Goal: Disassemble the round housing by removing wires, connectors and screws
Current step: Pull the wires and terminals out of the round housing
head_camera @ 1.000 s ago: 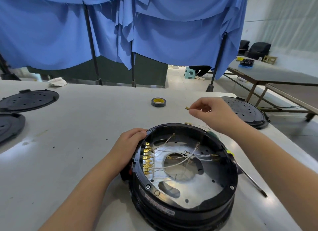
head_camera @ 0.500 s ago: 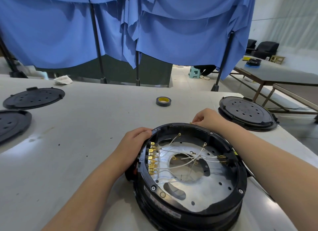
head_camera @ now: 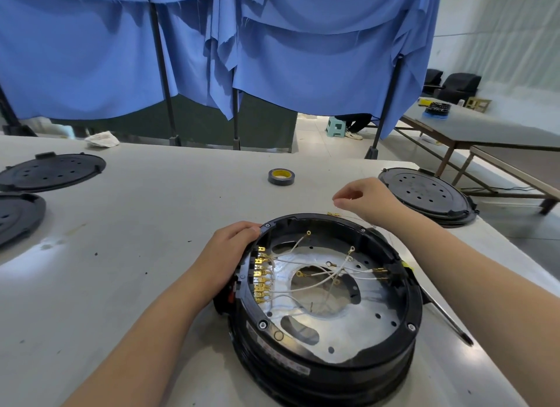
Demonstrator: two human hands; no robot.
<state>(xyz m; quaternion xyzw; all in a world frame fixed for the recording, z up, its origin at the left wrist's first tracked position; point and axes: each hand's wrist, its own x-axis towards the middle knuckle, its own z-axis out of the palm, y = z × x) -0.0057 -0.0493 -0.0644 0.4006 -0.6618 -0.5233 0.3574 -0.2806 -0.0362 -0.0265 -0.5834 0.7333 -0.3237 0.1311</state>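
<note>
Brass-tipped wire (head_camera: 335,214) lay freed on the tabletop (head_camera: 169,212); my right hand (head_camera: 365,201) lifted, pinched empty, left hand (head_camera: 231,249) gripping the housing (head_camera: 327,291).

This looks like a workshop. A big grey table (head_camera: 151,224) holds black round covers (head_camera: 51,171), a roll of tape (head_camera: 281,176) and a round housing (head_camera: 327,300) with its wires showing. Blue cloth sheets (head_camera: 272,42) hang on poles behind, and another work table (head_camera: 491,130) stands nearby.
</note>
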